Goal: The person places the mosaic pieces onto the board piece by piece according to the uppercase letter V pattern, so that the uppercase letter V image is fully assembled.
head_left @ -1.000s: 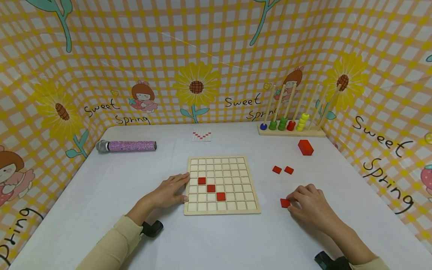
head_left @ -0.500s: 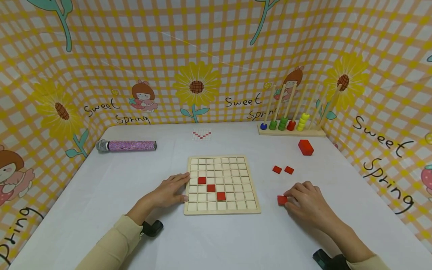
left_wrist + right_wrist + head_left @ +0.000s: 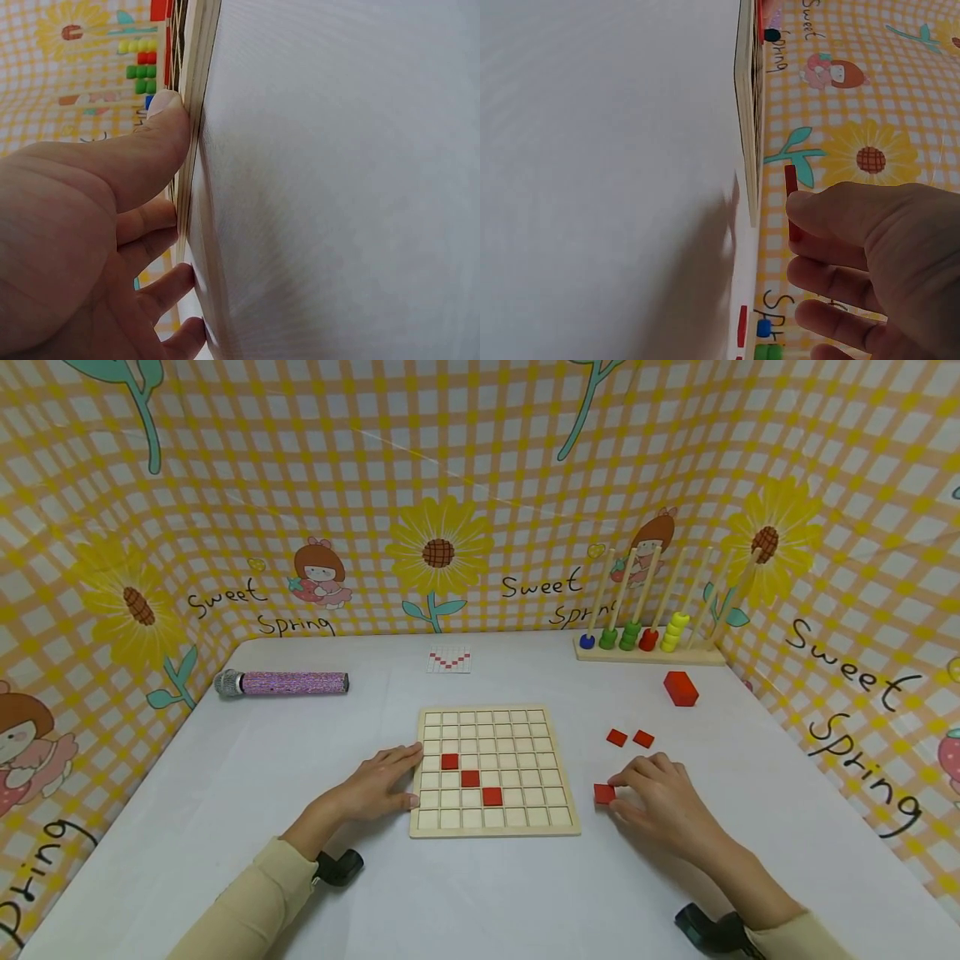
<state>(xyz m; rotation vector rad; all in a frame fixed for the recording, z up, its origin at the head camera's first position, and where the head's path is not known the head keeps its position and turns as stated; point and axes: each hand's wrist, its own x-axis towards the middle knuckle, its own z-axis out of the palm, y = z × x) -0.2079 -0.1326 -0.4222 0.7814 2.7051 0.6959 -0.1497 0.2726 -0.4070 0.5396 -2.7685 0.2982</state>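
We count six red tiles, right fingers pinching one, left fingers spread against one board; white tabletop, checked backdrop.

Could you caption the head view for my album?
Left hand touching the wooden grid, right hand holding a red tile.

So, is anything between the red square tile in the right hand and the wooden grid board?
Nothing visible: only white tabletop separates the red square tile from the wooden grid board. Two more red tiles lie farther back, off that path.
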